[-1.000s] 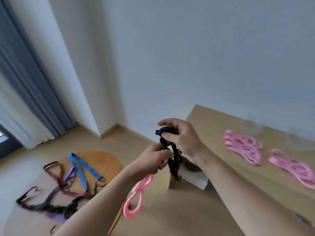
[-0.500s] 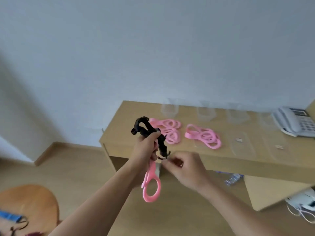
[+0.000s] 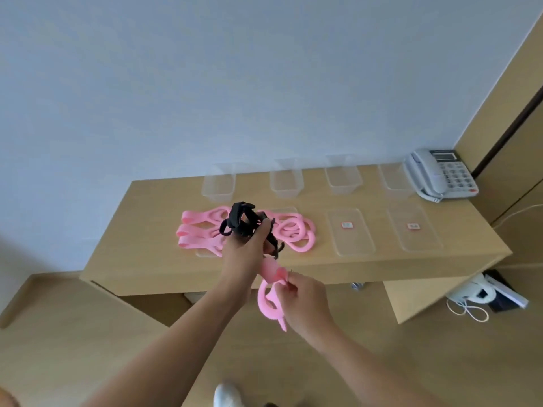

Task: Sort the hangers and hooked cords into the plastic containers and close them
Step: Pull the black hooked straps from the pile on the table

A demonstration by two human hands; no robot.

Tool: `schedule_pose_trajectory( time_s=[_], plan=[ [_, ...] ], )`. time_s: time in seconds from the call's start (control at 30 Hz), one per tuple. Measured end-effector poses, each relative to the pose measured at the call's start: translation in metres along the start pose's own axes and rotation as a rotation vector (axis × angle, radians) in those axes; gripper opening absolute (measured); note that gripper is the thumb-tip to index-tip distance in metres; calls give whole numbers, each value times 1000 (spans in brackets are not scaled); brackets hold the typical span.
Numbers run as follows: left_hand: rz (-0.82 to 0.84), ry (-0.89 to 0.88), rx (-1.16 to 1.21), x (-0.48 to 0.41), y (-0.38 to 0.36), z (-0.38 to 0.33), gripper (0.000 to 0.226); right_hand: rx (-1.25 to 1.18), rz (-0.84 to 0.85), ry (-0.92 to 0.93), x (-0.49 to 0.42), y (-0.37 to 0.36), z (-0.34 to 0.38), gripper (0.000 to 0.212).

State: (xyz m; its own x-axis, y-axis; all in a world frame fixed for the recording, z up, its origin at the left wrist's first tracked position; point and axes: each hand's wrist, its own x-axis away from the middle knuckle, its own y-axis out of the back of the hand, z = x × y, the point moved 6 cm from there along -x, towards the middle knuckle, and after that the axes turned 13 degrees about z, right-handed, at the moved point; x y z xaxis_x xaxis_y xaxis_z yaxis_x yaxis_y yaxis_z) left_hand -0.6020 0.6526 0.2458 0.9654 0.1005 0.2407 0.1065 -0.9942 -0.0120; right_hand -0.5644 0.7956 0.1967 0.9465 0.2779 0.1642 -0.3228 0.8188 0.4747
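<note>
At frame centre, the left hand (image 3: 245, 248) grips a black hooked-cord bundle (image 3: 239, 220) while the right hand (image 3: 301, 299) pinches a pink hanger (image 3: 268, 293) just below, apparently separating them for the open containers (image 3: 219, 185) above.

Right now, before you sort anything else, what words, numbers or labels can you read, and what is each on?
No text can be read.
Sticker on the left uncovered lid: red and white, too blurred.
Sticker on the right uncovered lid: likewise too blurred.
Telephone keys and display: too small.
Black hooked cords in the left hand, pink hanger in the right hand: no print visible.
</note>
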Motion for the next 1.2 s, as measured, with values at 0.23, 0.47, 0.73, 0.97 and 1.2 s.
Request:
schedule_pose_trajectory(
  time_s=[0.23, 0.47, 0.73, 0.97, 1.2],
  plan=[
    [-150, -32, -17, -73, 45, -17, 22, -10, 173, -160, -78, 33, -28, 29],
    [-116, -29, 137, -146, 65, -31, 27, 266, 520, -203, -178, 43, -16, 20],
    [18, -34, 198, -207, 65, -48, 24, 514, 620, -186, -267, 27, -25, 18],
    [160, 32, 253, -240, 9, -43, 21, -85, 56, -160, -265, 85, -51, 24],
    [324, 214, 327, -240, -110, -8, 13, -535, 194, -34, -207, 103, -62, 78]
  ],
)
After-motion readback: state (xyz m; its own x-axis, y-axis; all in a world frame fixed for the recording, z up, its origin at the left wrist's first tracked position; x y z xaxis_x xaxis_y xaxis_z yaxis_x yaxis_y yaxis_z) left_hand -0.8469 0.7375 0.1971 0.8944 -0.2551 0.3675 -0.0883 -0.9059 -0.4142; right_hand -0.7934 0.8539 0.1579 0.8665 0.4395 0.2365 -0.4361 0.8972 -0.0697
